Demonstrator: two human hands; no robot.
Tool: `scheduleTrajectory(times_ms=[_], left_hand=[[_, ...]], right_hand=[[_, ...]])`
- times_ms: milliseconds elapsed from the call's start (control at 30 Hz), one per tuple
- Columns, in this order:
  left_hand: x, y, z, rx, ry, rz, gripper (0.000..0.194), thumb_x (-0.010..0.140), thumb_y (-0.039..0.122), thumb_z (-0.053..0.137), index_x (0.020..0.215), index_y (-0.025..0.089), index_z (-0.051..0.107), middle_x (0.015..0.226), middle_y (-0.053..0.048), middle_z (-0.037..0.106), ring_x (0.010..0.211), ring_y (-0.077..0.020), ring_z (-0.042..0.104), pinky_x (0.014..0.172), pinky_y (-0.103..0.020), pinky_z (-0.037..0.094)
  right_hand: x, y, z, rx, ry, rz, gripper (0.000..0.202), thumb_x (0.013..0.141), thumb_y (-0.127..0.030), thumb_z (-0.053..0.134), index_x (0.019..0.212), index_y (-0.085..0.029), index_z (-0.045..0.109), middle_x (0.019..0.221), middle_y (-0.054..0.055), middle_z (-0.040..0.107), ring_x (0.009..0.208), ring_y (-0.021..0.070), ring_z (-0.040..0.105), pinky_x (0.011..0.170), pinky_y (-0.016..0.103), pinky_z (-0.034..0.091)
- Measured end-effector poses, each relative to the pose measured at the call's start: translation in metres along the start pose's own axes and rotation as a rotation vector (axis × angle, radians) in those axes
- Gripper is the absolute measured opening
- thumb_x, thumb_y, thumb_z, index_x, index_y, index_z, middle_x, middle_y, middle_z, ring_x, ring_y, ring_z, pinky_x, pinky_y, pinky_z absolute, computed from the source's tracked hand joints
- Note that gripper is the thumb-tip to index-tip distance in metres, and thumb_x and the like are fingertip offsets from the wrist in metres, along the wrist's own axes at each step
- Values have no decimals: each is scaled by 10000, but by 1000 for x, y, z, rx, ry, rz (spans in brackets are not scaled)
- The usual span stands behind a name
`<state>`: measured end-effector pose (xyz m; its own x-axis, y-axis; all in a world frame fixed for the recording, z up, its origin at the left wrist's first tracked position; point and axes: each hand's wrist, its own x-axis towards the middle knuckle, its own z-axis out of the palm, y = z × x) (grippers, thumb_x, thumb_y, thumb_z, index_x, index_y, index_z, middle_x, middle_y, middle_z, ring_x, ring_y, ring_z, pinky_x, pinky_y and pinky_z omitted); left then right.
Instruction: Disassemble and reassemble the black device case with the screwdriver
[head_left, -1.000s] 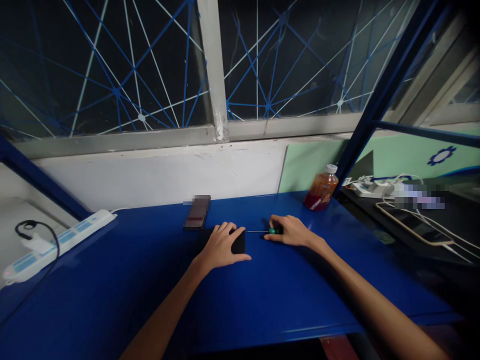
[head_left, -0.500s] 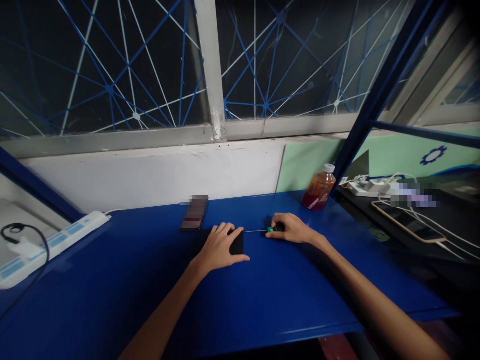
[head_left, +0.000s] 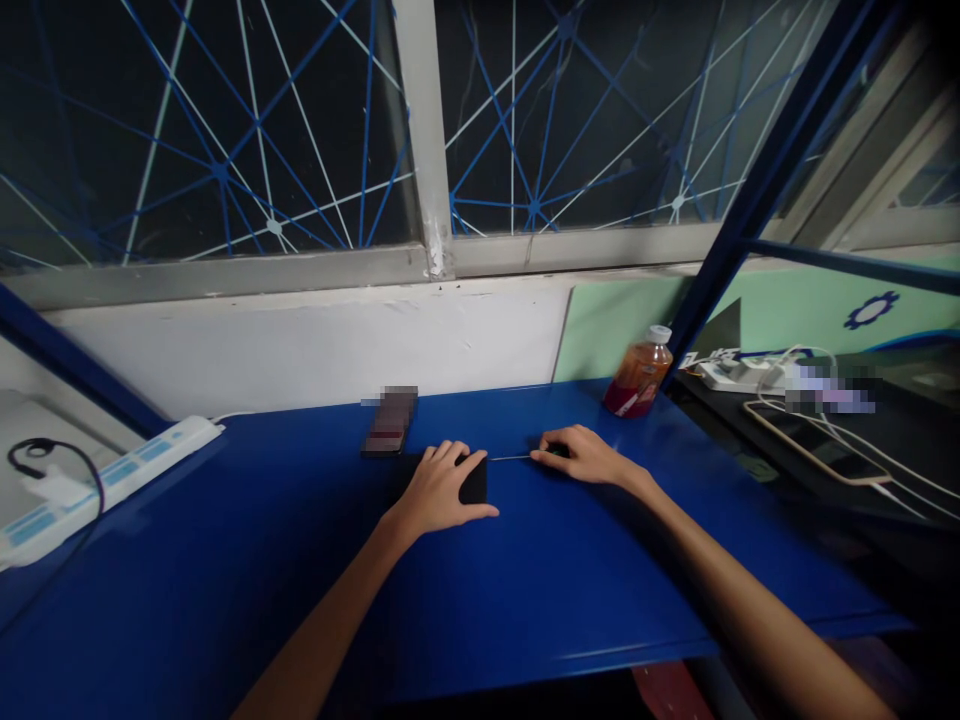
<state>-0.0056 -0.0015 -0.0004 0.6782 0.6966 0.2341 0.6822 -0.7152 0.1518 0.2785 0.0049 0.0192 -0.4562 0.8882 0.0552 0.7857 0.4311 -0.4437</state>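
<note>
My left hand (head_left: 442, 492) lies over a flat black object (head_left: 474, 482) on the blue table (head_left: 570, 580), its thumb apart from the fingers and its fingertips on the object's top. To the right, my right hand (head_left: 576, 454) pinches the handle of a thin metal-shafted tool (head_left: 511, 458). The shaft points left, its tip close to the black object's right edge; whether they touch cannot be made out. Fingers mostly hide the handle. Behind my left hand lies a dark phone (head_left: 391, 422), its screen partly blurred.
A bottle of red drink (head_left: 640, 372) stands at the table's back right. On the left lies a white power strip (head_left: 120, 485) with a black cable. Another phone (head_left: 814, 443) and white cables rest on a black surface at the right.
The fingers of my right hand have shifted around the tool's handle, and its green part no longer shows. My left hand stays on the black object.
</note>
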Motion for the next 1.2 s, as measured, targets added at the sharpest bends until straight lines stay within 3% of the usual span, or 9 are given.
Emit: scheduleTrajectory(times_ms=[200,433,667,833,967,1067,1200], left_hand=[[0,0,0,-10,6,9,793,759,770,452,1340,232,474,1134,-112,533,1012,-302,483,825,-428,394],[0,0,-1,-9,5,10,792,755,766,462,1346,238,468,1121,-106,532,1013,-306,484,830,-441,401],[1,2,-2,0,4,6,788,753,766,469,1330,230,486,1132,-111,537,1027,-309,484,847,-442,397],[0,1,-1,-7,22,14,791,754,766,471,1342,237,477,1128,-112,534,1027,-305,481,854,-432,391],[-2,0,1,-10,25,18,793,760,766,459,1354,241,464,1131,-110,531,1023,-304,480,853,-433,390],[-2,0,2,-12,29,13,794,766,768,444,1359,242,458,1130,-107,530,1025,-303,478,852,-436,391],[-3,1,0,-9,18,0,797,763,771,445,1352,235,467,1130,-109,536,1027,-305,482,852,-440,392]], right_hand=[[2,11,3,-40,37,0,429,783,-613,585,762,-185,613,745,23,627,609,131,514,568,246,314],[1,4,5,-20,11,18,334,750,-513,671,843,-210,566,642,-32,583,550,116,475,545,234,277],[0,1,2,-26,-10,-7,368,913,-499,444,821,-198,634,662,21,630,571,139,521,576,260,319],[1,7,3,-74,37,-26,406,803,-589,575,769,-189,638,777,45,645,628,150,542,588,260,333],[2,5,5,-81,59,-7,375,756,-575,639,817,-206,603,676,0,608,578,139,504,563,249,311],[2,2,7,-65,43,4,375,758,-569,643,866,-212,602,636,-15,597,553,136,501,549,247,297],[2,2,9,-94,62,-30,445,865,-604,476,795,-197,642,694,25,615,610,150,538,589,263,324]])
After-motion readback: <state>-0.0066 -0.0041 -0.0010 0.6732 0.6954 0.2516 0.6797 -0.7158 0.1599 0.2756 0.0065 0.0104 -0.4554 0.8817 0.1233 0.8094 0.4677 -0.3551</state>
